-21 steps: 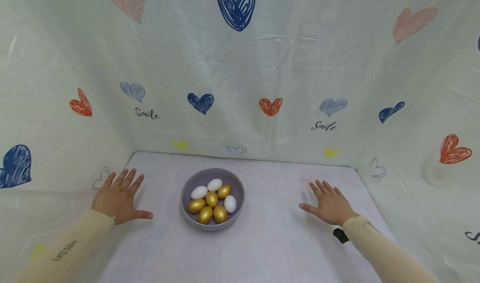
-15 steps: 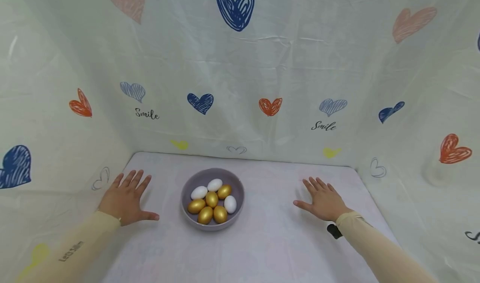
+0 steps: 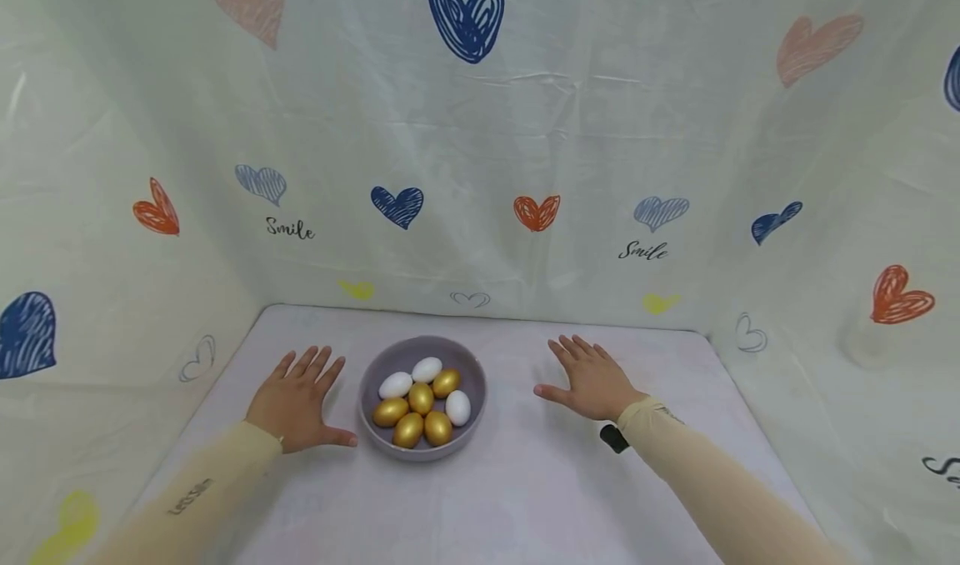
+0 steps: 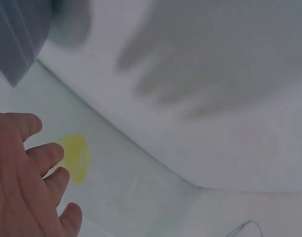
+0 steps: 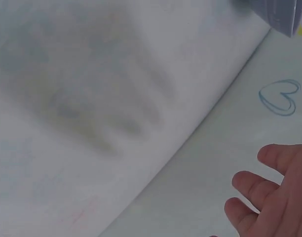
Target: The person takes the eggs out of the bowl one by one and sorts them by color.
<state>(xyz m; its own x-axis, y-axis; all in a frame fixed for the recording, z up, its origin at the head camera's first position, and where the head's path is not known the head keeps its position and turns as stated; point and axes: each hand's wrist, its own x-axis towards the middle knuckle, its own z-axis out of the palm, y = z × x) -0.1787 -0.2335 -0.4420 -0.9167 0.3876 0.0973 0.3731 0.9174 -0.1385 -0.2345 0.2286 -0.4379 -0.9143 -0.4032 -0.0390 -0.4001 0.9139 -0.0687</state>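
Observation:
A round grey-purple bowl stands on the table, holding several gold eggs and three white eggs. Just left of the bowl hovers my left hand, its fingers spread and its thumb tip close to the rim. My right hand is off to the bowl's right with a wider gap, fingers straight and thumb pointing at the bowl. Neither hand holds anything. Both wrist views catch part of the bowl's wall in an upper corner, and a hand shadow falls on the tabletop.
The pale table ends at a back edge against a white curtain printed with hearts and "Smile". More curtain hangs at both sides. A small black object shows under the right wrist.
Both hands have moved inward toward the bowl, the left one rightward and the right one leftward. The bowl and eggs stay in place; the view has shifted very slightly.

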